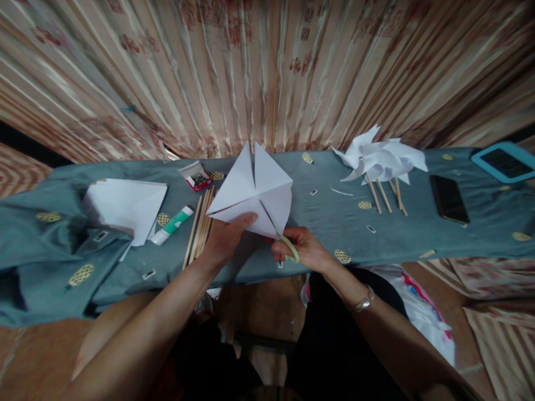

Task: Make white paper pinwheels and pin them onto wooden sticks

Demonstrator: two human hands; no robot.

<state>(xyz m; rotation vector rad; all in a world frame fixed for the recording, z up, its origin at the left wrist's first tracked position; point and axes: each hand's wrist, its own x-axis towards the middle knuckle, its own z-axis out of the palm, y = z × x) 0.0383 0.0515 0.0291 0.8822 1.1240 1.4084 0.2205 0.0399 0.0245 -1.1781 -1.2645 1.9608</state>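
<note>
Paper sheet (271,181), white, mid-desk (321,217), held just above the cloth at center, partly cut. L to R: spare paper (129,206) in a pile, no cuts visible, prob. unused; glue tube (172,225); red box (198,179), open, small dark bits inside; loose sticks (200,228), bare, none on this sheet yet. L hand (225,236) pinches sheet's near edge, thumb on top, fingers hidden below. Sheet: top, left & lower-right slits look cut; right side shows a crease, can't tell if cut. Scissors (294,252) at lower-right slit, R hand (303,245) curled around handle; blade opening unclear. Far R: pinwheels (384,159) on sticks, look done, then phone (449,199). Left to do, approx.: finish cuts, fold, attach stick.
</note>
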